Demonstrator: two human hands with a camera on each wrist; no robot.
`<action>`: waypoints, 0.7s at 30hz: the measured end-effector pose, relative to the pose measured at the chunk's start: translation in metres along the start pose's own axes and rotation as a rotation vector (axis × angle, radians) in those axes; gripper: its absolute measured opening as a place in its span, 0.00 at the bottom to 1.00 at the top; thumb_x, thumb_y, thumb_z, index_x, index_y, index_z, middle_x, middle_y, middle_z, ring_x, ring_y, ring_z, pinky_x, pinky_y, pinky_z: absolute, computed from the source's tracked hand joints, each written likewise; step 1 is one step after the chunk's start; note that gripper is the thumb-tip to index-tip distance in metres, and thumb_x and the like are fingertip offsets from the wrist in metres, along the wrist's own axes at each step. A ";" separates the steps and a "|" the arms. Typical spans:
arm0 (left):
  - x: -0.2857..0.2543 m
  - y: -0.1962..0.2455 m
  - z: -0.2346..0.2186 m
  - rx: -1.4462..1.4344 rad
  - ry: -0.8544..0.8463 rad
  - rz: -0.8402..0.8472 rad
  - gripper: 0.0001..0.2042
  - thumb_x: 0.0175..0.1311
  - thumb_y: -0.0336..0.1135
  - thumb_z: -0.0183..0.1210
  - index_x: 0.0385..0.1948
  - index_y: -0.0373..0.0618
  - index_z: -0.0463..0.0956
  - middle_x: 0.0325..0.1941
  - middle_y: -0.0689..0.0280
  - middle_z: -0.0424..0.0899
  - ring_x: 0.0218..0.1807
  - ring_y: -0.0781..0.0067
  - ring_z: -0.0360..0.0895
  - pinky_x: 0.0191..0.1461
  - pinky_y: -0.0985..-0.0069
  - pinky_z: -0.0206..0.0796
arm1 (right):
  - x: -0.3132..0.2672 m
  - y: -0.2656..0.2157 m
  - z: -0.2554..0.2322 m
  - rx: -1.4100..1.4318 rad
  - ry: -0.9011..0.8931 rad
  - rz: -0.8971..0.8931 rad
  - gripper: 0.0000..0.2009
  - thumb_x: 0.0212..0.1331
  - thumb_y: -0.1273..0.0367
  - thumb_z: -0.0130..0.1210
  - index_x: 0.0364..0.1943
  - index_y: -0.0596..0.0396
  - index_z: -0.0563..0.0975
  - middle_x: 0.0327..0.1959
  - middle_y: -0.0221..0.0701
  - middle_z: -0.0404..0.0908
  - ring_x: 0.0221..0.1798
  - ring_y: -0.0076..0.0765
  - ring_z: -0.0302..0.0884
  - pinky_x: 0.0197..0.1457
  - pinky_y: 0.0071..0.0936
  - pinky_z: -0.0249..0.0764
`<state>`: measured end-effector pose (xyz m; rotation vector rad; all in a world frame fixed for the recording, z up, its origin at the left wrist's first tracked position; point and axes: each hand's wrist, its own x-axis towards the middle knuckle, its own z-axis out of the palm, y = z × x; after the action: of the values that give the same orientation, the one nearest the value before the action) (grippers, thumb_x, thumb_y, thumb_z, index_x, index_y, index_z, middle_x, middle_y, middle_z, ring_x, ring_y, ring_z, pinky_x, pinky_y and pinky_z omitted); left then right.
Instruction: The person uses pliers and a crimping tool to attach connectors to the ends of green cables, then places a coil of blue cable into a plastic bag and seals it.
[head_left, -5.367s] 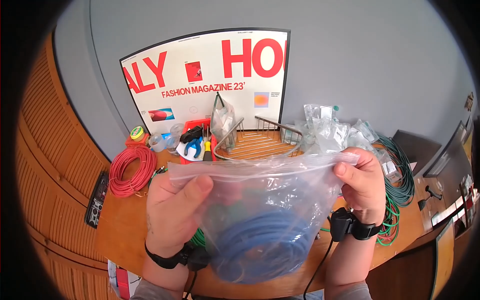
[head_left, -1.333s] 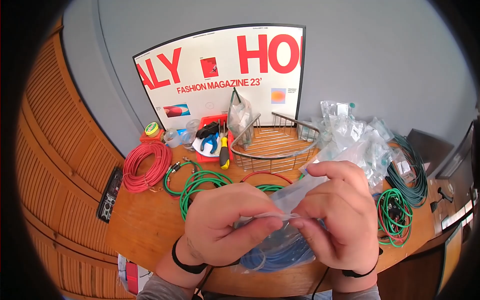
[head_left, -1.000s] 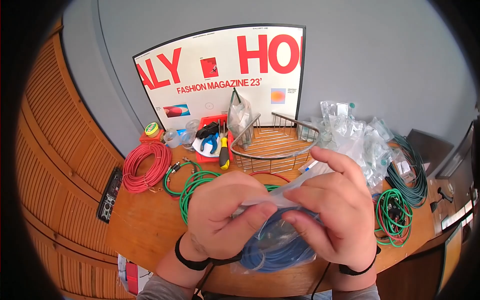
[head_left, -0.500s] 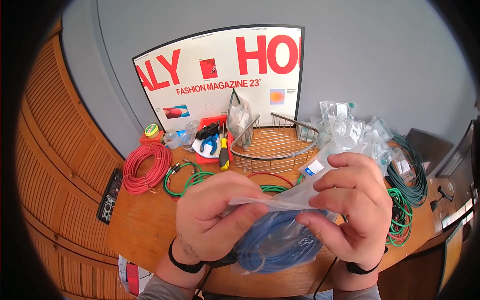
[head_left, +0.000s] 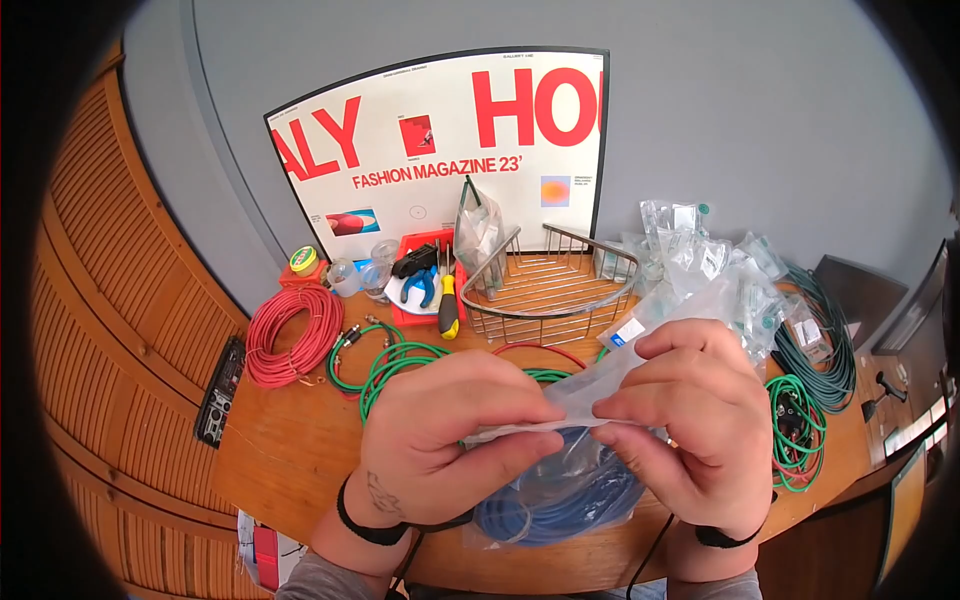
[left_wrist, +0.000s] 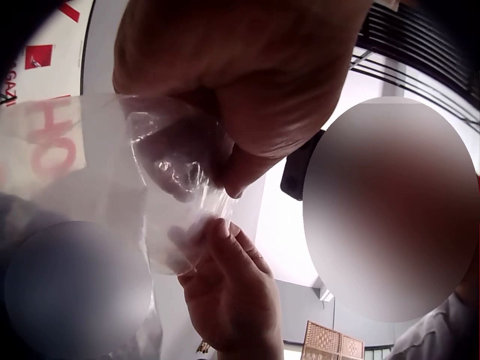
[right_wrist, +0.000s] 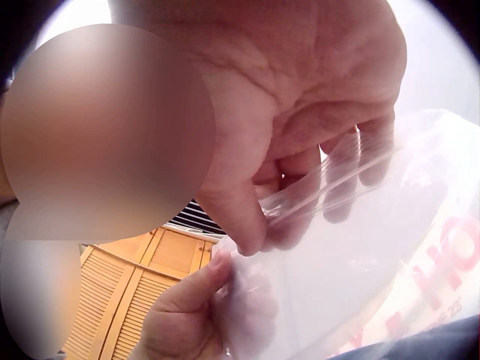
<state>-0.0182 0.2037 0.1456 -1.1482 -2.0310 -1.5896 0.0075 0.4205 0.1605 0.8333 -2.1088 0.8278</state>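
A clear plastic bag (head_left: pixel 585 390) with a coil of blue cable (head_left: pixel 560 500) inside hangs below both hands in the head view. The left hand (head_left: pixel 450 435) pinches the bag's top edge between thumb and forefinger. Close beside it, the right hand (head_left: pixel 700 430) pinches the same edge with thumb and fingertips. In the left wrist view the left hand (left_wrist: pixel 247 75) and right hand (left_wrist: pixel 232 300) meet at the bag (left_wrist: pixel 112 165). The right wrist view shows the right hand's (right_wrist: pixel 292 97) fingers behind the film (right_wrist: pixel 322 262), with the left hand (right_wrist: pixel 184 315) below.
Behind the hands stand a wire basket (head_left: pixel 550 290) and a red tray (head_left: pixel 410 315) of tools. Red cable (head_left: pixel 293 335) lies left, green cable (head_left: pixel 400 360) nearer. Small clear bags (head_left: pixel 690 250), dark green cable (head_left: pixel 825 350) and more green cable (head_left: pixel 797 440) are at right.
The bag was spread wide between both hands earlier; now the hands are close together at its edge. Since half a second ago, the left hand's fingertips have moved right, nearer the right hand's.
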 end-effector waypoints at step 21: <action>-0.006 0.003 -0.002 -0.089 0.086 -0.052 0.06 0.54 0.24 0.66 0.34 0.34 0.83 0.32 0.59 0.84 0.32 0.70 0.80 0.34 0.77 0.70 | 0.002 0.002 -0.006 -0.107 0.149 -0.076 0.18 0.30 0.64 0.73 0.29 0.53 0.82 0.24 0.26 0.73 0.36 0.39 0.70 0.50 0.40 0.69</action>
<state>-0.0131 0.2003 0.1442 -1.0465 -1.9680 -1.7398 0.0074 0.4251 0.1645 0.7664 -1.9609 0.7084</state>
